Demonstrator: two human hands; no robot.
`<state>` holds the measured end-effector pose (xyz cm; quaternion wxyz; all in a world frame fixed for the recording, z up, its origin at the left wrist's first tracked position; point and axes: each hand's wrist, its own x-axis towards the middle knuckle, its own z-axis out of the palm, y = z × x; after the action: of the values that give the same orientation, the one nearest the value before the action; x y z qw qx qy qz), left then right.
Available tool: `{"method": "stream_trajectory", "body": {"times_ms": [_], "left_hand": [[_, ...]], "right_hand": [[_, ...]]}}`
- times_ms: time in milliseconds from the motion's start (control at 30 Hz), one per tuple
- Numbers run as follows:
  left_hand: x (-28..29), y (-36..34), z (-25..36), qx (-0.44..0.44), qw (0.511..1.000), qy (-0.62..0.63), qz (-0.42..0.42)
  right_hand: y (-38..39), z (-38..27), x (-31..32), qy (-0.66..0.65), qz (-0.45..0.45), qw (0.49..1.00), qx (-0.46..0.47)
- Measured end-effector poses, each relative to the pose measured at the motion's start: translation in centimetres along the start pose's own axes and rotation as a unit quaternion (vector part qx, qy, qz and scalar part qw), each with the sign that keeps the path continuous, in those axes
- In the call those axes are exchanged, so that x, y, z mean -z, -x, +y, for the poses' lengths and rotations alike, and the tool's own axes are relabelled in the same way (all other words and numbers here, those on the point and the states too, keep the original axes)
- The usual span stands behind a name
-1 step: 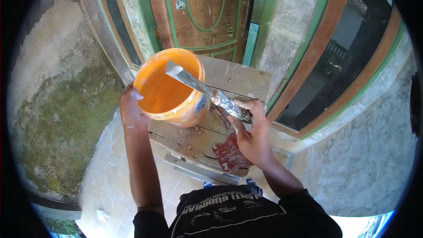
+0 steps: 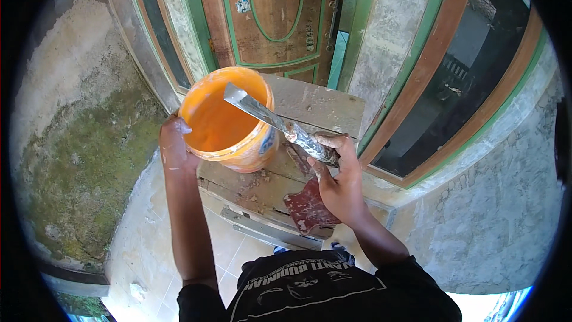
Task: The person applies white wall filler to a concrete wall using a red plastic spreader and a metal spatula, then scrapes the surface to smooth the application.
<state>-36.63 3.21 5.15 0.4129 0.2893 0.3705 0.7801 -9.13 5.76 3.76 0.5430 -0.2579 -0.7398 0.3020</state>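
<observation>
An orange plastic bucket (image 2: 235,158), smeared with pale residue, tilts its open mouth toward me over the wooden bench. My left hand (image 2: 177,143) grips its left rim, thumb hooked over the edge. In my right hand (image 2: 339,173) is a scraper (image 2: 256,108) with a flat metal blade and a handle crusted in whitish material. The blade points up and left, across the bucket's right rim, with its tip over the opening. Streaks of pale residue mark my left hand and wrist. Under my right hand, a dark red, stained flat piece (image 2: 310,206) lies on the bench.
The worn wooden bench (image 2: 322,104) stands before a brown door (image 2: 277,18) with green trim, slightly ajar. A wood-framed window (image 2: 459,77) and grey plastered wall (image 2: 482,220) are on the right. At left is a mossy patch (image 2: 89,167); pale floor tiles (image 2: 223,241) lie below.
Very little differs. The bucket and bench appear a touch further left in the picture; both hands keep their grips.
</observation>
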Motion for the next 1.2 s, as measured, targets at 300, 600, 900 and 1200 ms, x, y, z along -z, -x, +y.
{"method": "stream_trajectory", "body": {"times_ms": [300,600,900,1200], "left_hand": [[3.0,-1.3,-0.5,0.063,0.994,-0.059,0.062],[-3.6,10.3,-5.9,-0.388,0.823,-0.311,0.275],[-9.1,17.1,-12.0,-0.011,0.636,-0.769,-0.066],[-9.3,19.4,-10.8,0.063,0.621,-0.761,-0.175]], "right_hand": [[2.4,2.4,3.1,-0.046,-0.054,0.995,-0.073],[3.8,5.7,7.1,-0.113,-0.005,0.984,-0.140],[5.3,6.9,11.3,-0.168,-0.041,0.965,-0.199],[6.3,8.6,15.4,-0.223,-0.080,0.944,-0.229]]}}
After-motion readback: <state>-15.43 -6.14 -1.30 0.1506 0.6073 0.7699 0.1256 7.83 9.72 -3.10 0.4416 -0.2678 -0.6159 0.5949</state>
